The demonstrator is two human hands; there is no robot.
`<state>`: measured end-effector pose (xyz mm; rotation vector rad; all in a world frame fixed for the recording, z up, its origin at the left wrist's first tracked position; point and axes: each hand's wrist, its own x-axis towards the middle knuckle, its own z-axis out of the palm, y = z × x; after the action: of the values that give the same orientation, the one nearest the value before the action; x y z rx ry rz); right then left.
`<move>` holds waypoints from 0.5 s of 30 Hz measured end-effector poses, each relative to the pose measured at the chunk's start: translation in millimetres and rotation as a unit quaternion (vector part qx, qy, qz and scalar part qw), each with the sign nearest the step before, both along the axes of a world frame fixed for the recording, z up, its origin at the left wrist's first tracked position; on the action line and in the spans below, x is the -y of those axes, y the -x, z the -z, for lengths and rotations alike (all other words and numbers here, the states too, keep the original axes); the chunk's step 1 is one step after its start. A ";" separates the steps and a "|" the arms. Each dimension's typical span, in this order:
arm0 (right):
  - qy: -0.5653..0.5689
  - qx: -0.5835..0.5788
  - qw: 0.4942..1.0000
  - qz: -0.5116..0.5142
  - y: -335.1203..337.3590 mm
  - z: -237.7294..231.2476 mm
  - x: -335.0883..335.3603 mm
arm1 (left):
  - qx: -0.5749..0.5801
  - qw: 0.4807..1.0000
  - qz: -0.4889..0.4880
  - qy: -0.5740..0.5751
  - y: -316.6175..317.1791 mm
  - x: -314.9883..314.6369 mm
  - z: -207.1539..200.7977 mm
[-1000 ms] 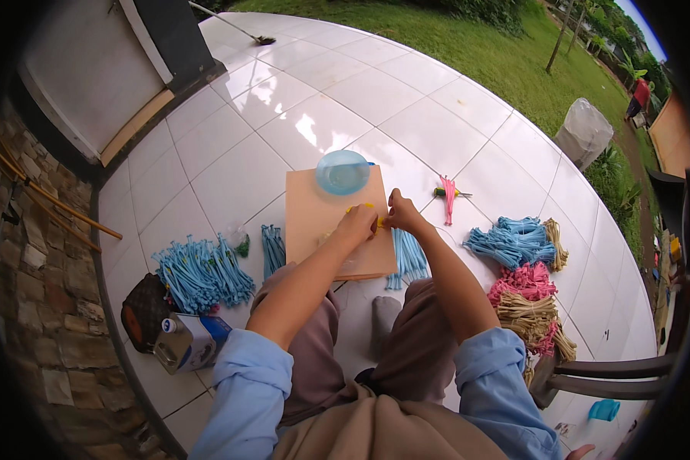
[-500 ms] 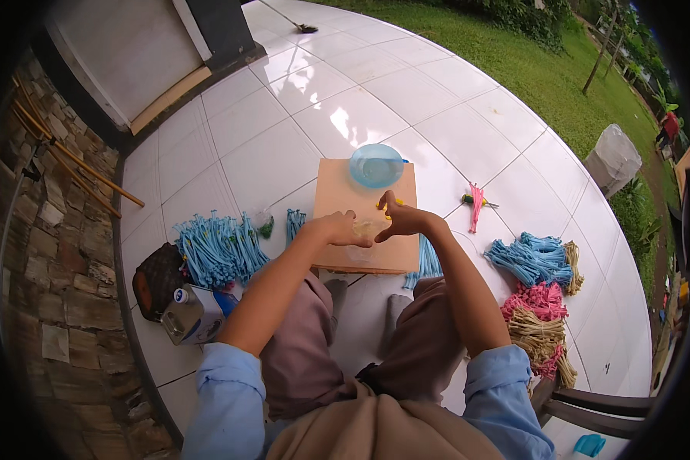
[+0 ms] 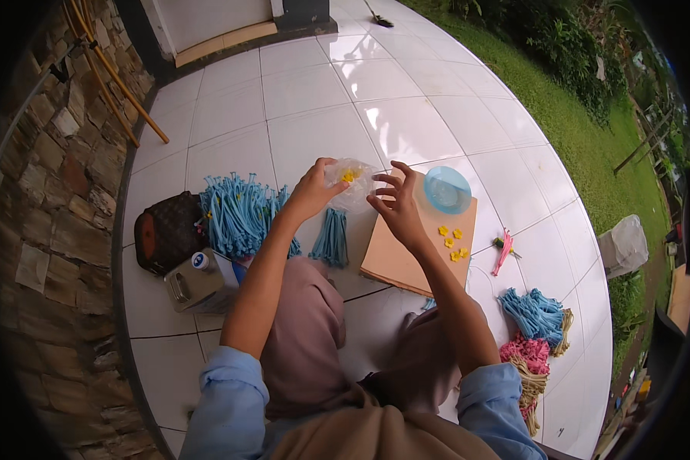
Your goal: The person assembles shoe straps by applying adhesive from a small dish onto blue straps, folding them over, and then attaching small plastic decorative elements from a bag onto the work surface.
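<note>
My left hand point(image 3: 312, 192) grips a clear plastic bag point(image 3: 353, 198) by its left side, thumb in front. Small yellow flower-shaped pieces point(image 3: 350, 175) show inside the bag. Close by the bag's right edge is my right hand point(image 3: 400, 205), its fingers curved and apart; whether a fingertip touches the plastic I cannot tell. Beneath that hand lies a tan board point(image 3: 397, 244). Several loose yellow flowers point(image 3: 454, 242) are scattered on its right part, near a translucent blue bowl point(image 3: 447, 190) at the far end.
Bundles of blue stems point(image 3: 238, 215) stand left, beside a dark bag point(image 3: 169, 231) and a metal can point(image 3: 199, 284). A smaller blue bundle point(image 3: 330, 238) lies left of the board. Rightward are a pink strip with a tool point(image 3: 504, 251) and blue point(image 3: 535, 313), pink point(image 3: 526, 353) and beige bundles point(image 3: 530, 389).
Both hands have moved from over the board toward its left edge, and the plastic bag is now raised in my left hand. The yellow flowers on the board have come into view. My view has turned left.
</note>
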<state>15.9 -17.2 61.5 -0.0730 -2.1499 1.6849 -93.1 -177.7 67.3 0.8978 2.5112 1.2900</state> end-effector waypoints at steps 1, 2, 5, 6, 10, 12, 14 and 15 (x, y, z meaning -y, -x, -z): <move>0.022 0.046 0.999 0.005 13.6 16.7 11.0 | 0.017 1.000 0.018 0.008 15.6 8.6 21.5; 0.061 0.088 0.994 0.022 26.0 38.5 20.1 | 0.034 0.999 0.012 0.004 23.6 16.2 52.8; 0.190 0.214 0.957 0.051 64.4 96.8 56.3 | 0.133 0.980 -0.136 -0.053 26.4 45.7 146.8; 0.190 0.243 0.949 0.068 76.4 132.8 60.8 | 0.141 0.978 -0.142 -0.055 20.9 48.4 178.3; 0.142 0.331 0.928 0.092 103.7 199.1 99.8 | 0.117 0.956 -0.261 -0.065 -1.6 73.6 265.0; 0.142 0.376 0.911 0.093 118.7 210.9 110.7 | 0.104 0.952 -0.285 -0.048 -2.8 69.8 273.8; -0.031 0.263 0.948 0.179 132.5 239.1 100.2 | 0.065 0.961 -0.268 0.025 5.2 49.8 247.9; -0.027 0.276 0.945 0.175 143.1 244.8 99.0 | 0.075 0.959 -0.270 0.035 11.0 47.7 235.3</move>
<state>-127.2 -116.3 -183.3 -0.9558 -2.3719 1.5094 -104.1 -225.4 -168.0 0.0792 2.7517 1.3268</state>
